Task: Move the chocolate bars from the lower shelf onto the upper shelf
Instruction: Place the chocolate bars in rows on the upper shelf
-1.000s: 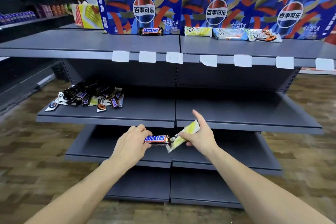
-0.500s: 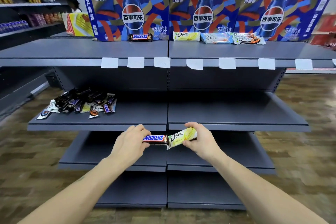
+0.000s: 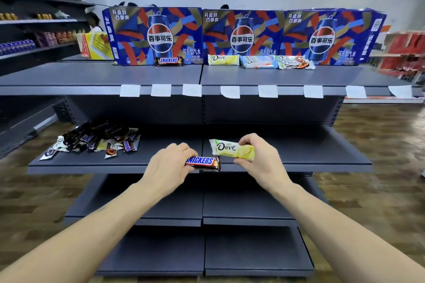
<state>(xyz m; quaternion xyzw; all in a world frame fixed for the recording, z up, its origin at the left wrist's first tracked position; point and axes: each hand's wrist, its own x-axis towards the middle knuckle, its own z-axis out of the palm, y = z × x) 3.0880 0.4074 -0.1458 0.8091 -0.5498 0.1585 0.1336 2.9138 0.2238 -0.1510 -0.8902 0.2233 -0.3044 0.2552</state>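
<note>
Both hands risen, left hand point(image 3: 169, 165) fingers grasping glossy Snickers bar point(image 3: 202, 162), right hand point(image 3: 259, 158) pinching crinkly Dove bar point(image 3: 230, 149)

My left hand point(image 3: 169, 163) and right hand point(image 3: 262, 159) are both bare, with no gloves, rings or watch on them. Behind each hand my forearm runs back uncovered to the bottom corner of the view (no sleeve edge shows anywhere along it). A small dark mark sits on my left forearm, well back from the wrist. My nails look short and plain.
</note>
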